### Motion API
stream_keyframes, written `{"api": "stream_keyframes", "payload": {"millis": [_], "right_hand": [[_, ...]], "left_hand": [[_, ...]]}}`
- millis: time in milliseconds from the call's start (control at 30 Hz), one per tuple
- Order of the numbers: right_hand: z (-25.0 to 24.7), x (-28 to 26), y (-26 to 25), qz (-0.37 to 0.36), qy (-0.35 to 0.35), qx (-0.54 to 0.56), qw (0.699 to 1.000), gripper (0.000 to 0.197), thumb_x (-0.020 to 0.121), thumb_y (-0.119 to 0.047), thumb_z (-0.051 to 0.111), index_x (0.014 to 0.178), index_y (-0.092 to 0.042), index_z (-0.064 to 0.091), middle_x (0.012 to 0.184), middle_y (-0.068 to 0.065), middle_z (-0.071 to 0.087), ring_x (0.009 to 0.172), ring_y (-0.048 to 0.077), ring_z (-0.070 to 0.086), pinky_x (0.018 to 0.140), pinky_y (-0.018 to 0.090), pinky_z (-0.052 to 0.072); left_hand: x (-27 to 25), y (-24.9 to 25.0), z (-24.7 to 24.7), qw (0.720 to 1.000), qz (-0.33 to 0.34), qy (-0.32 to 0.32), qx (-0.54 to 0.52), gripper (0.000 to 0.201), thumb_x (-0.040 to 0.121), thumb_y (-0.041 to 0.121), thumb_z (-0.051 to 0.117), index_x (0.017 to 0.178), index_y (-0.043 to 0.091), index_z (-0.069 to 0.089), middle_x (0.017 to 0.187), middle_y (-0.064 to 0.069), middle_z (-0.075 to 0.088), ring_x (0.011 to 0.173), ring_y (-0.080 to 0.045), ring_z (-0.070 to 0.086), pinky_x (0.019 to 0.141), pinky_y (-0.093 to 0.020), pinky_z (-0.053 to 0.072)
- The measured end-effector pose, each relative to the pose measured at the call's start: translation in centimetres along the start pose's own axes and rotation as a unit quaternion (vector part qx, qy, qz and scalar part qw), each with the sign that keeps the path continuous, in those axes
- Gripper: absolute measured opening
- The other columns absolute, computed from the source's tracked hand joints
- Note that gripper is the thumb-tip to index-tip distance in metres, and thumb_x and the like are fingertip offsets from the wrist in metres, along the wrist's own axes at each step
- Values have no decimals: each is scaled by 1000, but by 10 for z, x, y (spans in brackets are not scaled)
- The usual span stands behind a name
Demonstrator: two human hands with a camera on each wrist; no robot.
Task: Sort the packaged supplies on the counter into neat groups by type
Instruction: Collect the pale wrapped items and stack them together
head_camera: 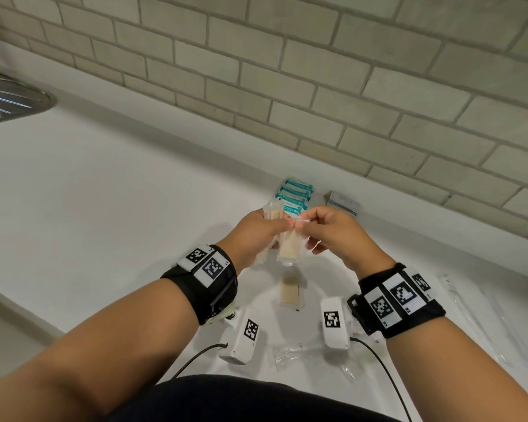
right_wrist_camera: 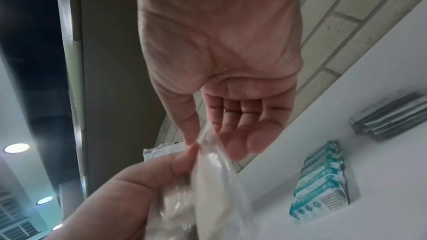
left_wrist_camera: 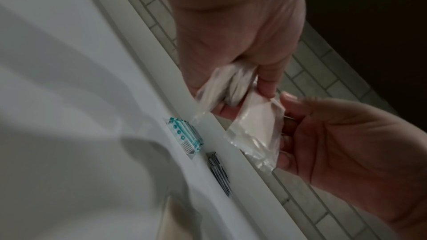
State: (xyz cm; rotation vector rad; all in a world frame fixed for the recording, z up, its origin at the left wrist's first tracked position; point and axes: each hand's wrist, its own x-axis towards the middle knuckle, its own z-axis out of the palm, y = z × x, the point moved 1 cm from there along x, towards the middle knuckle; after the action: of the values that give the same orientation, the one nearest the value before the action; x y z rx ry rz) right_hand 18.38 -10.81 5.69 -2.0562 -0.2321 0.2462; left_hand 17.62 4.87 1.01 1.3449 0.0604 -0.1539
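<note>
Head view: her left hand (head_camera: 253,233) grips clear toothpick packets (head_camera: 288,246); right hand (head_camera: 326,229) pinches one's top edge. I'd square their ends before setting down.

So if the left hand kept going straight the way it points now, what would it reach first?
Probably the row of teal packets lying on the counter just beyond the left hand and the clear packets it grips. Depth is unclear: the hand is raised, so it may pass over them toward the brick wall.
</note>
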Motion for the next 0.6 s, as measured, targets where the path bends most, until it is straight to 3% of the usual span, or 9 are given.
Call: {"api": "stream_keyframes", "payload": {"millis": [133,233,333,433,500,600], "right_hand": [[-1,2,-5,14,-23,-59,998,15,79,-15,76,84,-4,68,70,-1,67,60,15,61,60,29,51],[-4,8,-2,32,-24,-87,995,11,80,-5,74,76,-9,65,71,4,67,59,16,61,61,29,54],[-6,14,12,70,-22,-129,989,11,82,-6,72,75,-9,65,74,9,68,60,18,62,66,33,57],[6,15,38,134,-73,-210,966,13,82,-8,72,73,-10,64,73,11,67,60,20,61,72,36,58],[16,15,54,159,-89,-246,952,11,81,-14,74,77,-13,64,76,8,65,63,20,62,74,37,58],[16,20,62,124,-21,-293,948,23,82,-32,72,99,-20,63,95,-2,62,87,20,63,81,34,53]], "left_hand": [[3,-4,0,998,6,8,55,31,86,16,69,117,12,64,110,-8,71,99,-23,69,85,-39,57],[4,-7,-4,1000,-7,6,22,30,85,17,71,114,10,65,106,-9,72,93,-24,69,77,-37,57],[3,-7,-10,999,-32,3,-29,17,89,19,67,105,14,66,92,-6,69,80,-18,64,68,-31,57],[3,-7,-19,990,-85,21,-115,16,96,17,55,110,11,61,98,-10,71,86,-22,68,77,-36,58],[3,-7,-22,986,-90,7,-141,21,97,10,48,116,7,58,105,-12,70,92,-25,68,80,-39,57],[0,-7,-25,988,-68,-6,-139,17,94,6,56,110,9,63,100,-7,73,89,-24,70,78,-36,58]]}}
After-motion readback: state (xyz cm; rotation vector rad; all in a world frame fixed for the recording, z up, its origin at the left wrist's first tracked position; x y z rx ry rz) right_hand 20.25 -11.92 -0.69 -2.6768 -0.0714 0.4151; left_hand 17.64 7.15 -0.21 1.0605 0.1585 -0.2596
